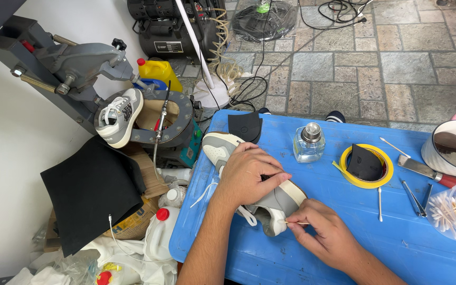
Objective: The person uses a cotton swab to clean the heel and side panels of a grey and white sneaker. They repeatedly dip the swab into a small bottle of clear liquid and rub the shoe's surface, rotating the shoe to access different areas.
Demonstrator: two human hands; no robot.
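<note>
**Grey sneaker pinned on blue table**

Head view: the left hand [249,171] clamps down over the grey sneaker [270,203], whose long axis runs toe far-left to heel near-right. The right hand [325,232] pinches 1 cotton swab [297,223], tip touching the heel.

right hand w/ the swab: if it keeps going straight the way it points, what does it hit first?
The right hand points its cotton swab left at the heel of the grey-and-white sneaker. The tip looks at or touching it already, so the sneaker comes first.
</note>
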